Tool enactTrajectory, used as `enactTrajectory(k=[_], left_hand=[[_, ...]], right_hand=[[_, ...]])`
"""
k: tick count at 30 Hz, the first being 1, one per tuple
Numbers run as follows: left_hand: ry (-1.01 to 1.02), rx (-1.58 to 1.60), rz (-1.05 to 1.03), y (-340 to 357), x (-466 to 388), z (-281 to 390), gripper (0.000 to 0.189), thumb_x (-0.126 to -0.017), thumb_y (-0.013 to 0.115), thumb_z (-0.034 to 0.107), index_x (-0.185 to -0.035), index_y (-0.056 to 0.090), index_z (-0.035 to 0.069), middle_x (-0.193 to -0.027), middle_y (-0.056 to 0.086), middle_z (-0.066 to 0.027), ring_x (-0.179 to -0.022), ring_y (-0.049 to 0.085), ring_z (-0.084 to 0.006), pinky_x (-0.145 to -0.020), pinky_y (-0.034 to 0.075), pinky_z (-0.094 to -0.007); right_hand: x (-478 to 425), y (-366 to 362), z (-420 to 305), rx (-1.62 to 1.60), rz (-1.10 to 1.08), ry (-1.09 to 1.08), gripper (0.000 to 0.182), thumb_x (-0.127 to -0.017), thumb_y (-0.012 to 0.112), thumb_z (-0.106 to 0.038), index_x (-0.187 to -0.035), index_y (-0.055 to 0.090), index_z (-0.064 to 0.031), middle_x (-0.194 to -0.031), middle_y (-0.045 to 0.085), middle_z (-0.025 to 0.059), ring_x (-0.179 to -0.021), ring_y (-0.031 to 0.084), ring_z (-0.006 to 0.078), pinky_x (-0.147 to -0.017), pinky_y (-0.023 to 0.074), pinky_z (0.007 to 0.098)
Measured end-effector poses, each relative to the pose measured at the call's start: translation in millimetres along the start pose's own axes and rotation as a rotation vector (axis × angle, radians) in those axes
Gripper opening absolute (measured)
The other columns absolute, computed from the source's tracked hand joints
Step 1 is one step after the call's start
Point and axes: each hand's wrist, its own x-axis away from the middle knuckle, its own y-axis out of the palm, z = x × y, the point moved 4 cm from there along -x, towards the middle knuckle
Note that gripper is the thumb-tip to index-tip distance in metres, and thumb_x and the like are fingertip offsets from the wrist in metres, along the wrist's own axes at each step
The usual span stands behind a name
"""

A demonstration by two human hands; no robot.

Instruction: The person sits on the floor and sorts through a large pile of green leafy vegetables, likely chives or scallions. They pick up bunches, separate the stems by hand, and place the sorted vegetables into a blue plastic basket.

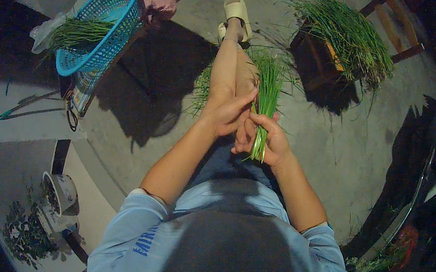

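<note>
A bunch of long green chives (268, 89) stands out over my lap, its pale cut ends towards me. My right hand (275, 140) grips it near those ends, thumb across the front. On the other side my left hand (230, 115) lies against the bunch, its thumb along the stalks. Pinkish fingertips show past the bunch's right edge, so its fingers seem to pass behind; most of them are hidden. Loose green stalks (203, 90) are scattered on the floor around my legs.
At the upper left, a blue plastic basket (122, 42) holding more green stalks (81, 32) sits beside a pink bundle (156, 2). A large heap of chives (344, 33) lies on a wooden stool (316, 52) at the upper right. A white pot (64, 193) stands lower left.
</note>
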Motion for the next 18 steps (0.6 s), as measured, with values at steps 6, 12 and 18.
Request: enactTrajectory(k=[6, 12, 18], left_hand=[[-0.064, 0.011, 0.308, 25, 0, -12, 0.053, -0.090, 0.038, 0.045, -0.112, 0.048, -0.002, -0.102, 0.058, -0.0157, -0.083, 0.060, -0.0226, -0.071, 0.050, -0.0338], [0.180, -0.462, 0.277, 41, 8, 0, 0.032, -0.089, 0.049, 0.031, -0.101, 0.047, 0.001, -0.092, 0.059, -0.0144, -0.075, 0.057, -0.0148, -0.056, 0.048, -0.0221], [0.718, -0.960, 0.389, 100, 34, 81, 0.026, -0.090, 0.046, 0.028, -0.090, 0.047, 0.002, -0.071, 0.056, -0.0081, -0.061, 0.055, -0.0140, -0.055, 0.047, -0.0259]], right_hand=[[2, -11, 2, 0.021, -0.014, 0.093, 0.038, -0.087, 0.040, -0.031, -0.056, 0.040, -0.0089, -0.047, 0.041, 0.0075, -0.039, 0.042, 0.0231, -0.046, 0.0457, 0.0392], [5, -10, 7, 0.188, -0.093, 0.039, 0.027, -0.082, 0.050, -0.026, -0.065, 0.044, -0.0059, -0.049, 0.039, 0.0054, -0.041, 0.043, 0.0215, -0.050, 0.0479, 0.0380], [2, 24, 6, 0.393, -0.206, -0.173, 0.042, -0.078, 0.059, -0.032, -0.104, 0.048, -0.0007, -0.091, 0.056, 0.0157, -0.086, 0.056, 0.0293, -0.081, 0.0453, 0.0427]])
